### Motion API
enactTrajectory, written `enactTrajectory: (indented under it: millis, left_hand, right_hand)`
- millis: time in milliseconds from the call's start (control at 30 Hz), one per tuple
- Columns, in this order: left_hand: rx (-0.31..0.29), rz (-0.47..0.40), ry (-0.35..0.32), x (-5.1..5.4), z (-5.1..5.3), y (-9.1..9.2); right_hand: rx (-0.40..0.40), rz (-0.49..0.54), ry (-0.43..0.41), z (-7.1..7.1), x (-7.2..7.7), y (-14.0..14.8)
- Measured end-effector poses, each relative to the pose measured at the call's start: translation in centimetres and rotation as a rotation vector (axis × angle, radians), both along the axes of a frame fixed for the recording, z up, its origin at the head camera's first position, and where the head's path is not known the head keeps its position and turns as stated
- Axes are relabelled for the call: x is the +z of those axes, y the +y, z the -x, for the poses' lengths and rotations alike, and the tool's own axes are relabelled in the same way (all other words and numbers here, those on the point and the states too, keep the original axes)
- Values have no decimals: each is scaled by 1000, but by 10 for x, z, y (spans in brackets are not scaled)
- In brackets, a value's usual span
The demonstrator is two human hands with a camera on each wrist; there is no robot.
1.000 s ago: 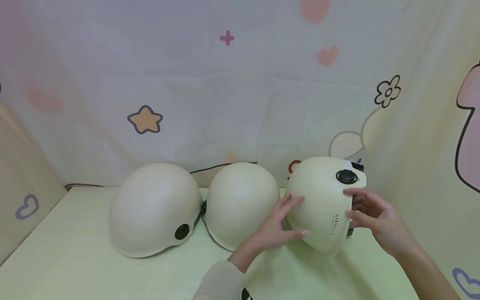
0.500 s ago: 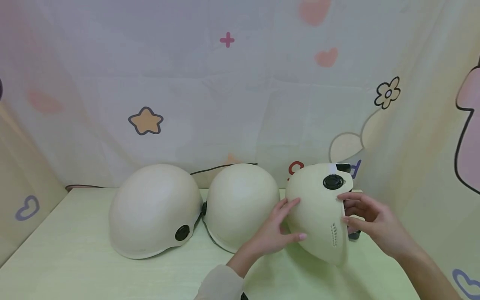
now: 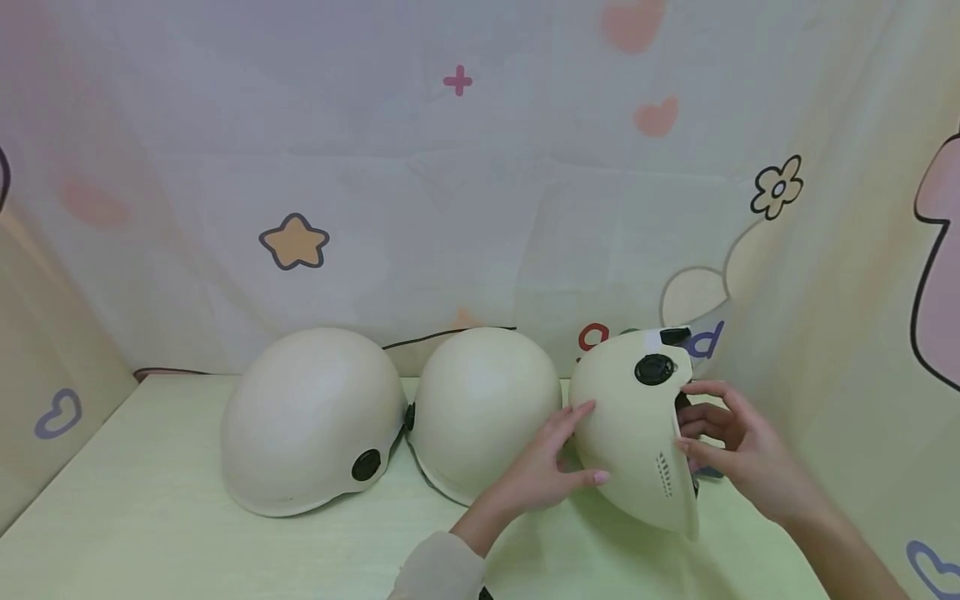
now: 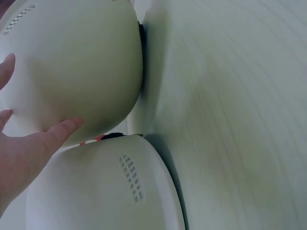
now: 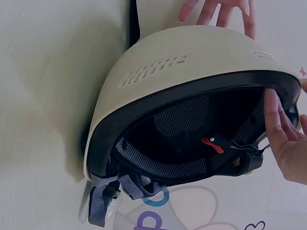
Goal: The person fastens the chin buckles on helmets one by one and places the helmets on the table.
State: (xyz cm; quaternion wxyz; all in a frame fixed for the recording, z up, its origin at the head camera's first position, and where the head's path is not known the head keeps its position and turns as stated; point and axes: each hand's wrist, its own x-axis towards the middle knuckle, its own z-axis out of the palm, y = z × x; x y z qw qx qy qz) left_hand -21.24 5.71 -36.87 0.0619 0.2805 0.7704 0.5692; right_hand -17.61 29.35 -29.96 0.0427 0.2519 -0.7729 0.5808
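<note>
**End helmet (image 3: 618,433) tipped on its side, three in a row**

So the cream one at the person's far right is tilted, its opening facing right. Right hand (image 3: 738,442) has its fingers hooked over the rim, gripping it. Left hand (image 3: 536,475) isn't clutching anything, fingers just spread out against the crown. Can't tell if the shell's touching the bench (image 3: 112,483).

The right wrist view looks straight inside: black lining (image 5: 182,117), a red buckle piece (image 5: 212,144), grey straps (image 5: 132,186) dangling at the edge. Middle helmet (image 3: 480,408) sits just beside it, then the left helmet (image 3: 311,417), both dome up.
</note>
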Motion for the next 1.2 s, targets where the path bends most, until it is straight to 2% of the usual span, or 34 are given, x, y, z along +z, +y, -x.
enactTrajectory:
  millis: [233,400,500,667,833,967,1200]
  left_hand:
    - [-1,38,41,-1,-1,-2]
    - [-18,23,11,-2,0,-3]
    - [-17,43,20,-2,0,-4]
    - [16,119,99,4,-1,-3]
    - [19,121,154,12,-2,0]
    - [20,142,156,12,-2,0]
    - [22,142,148,8,-2,-3]
  right_hand:
    - [-21,10,-11,-4,-2,1]
    - [-36,-12,-23,-6,-4,4]
    - [-13,-16,-24,-7,-7,7]
    - [21,-36,-11,-10,-13,14]
    - [72,-30,16,-11,-18,18]
    - [118,-30,26,-13,-21,21]
    - [130,-25,42,-13,-27,21]
